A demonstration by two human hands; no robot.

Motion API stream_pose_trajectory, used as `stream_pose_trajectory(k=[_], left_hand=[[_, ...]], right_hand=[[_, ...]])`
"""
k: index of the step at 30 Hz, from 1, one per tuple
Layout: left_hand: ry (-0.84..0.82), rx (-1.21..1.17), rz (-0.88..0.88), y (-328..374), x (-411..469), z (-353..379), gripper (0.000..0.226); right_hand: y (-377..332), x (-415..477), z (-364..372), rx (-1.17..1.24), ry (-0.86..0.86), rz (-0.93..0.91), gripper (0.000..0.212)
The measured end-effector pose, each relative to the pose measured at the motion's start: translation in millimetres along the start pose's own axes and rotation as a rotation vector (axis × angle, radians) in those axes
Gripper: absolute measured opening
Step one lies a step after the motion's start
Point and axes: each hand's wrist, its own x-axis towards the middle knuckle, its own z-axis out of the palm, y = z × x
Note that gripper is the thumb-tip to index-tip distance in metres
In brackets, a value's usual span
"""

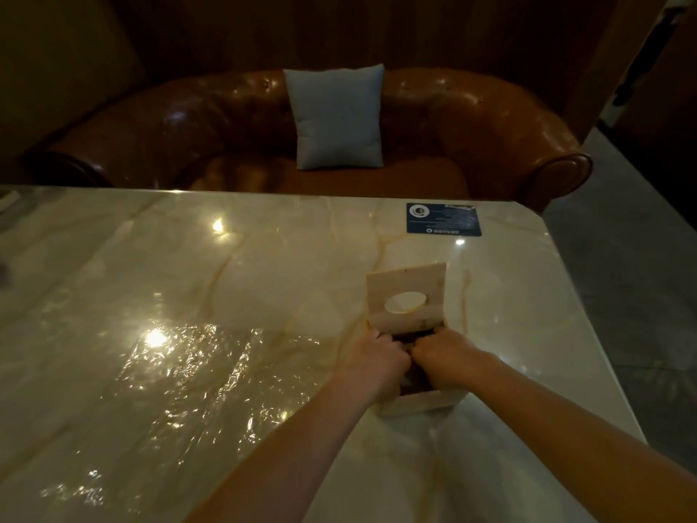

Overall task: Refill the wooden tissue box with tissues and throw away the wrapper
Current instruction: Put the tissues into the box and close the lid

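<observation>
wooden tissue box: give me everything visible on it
The wooden tissue box is pale, unfinished-looking wood, sitting on the marble-look table near its right side. Its hinged lid stands open, tilted up and away from the camera, with an oval dispensing hole in its middle. The interior looks dark; contents cannot be made out. The left hand and right hand both reach into the open top, side by side, hiding most of the opening. Only the near front wall shows below them.
</observation>
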Motion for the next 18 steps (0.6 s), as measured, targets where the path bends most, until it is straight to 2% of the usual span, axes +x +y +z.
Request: stream_pose_trajectory(k=[4,8,14,16,18], left_hand=[[0.035,-0.011,0.048,-8,-9,-1,0.029],[-0.091,0.028,0.024,-10,-9,-2,0.029],[-0.248,0.135,0.044,-6,2,-3,0.029],[-0.212,0.135,0.062,-9,1,-1,0.029],[-0.079,0.065,0.099,-14,-3,3,0.029]], right_hand=[[11,-5,2,-0.023,0.035,-0.053,0.023],[14,-6,7,-0.087,-0.060,-0.055,0.028],[13,-5,6,-0.081,-0.087,-0.063,0.030],[13,-8,7,-0.053,-0.048,-0.064,0.030],[16,-12,11,-0.034,0.047,-0.093,0.031]])
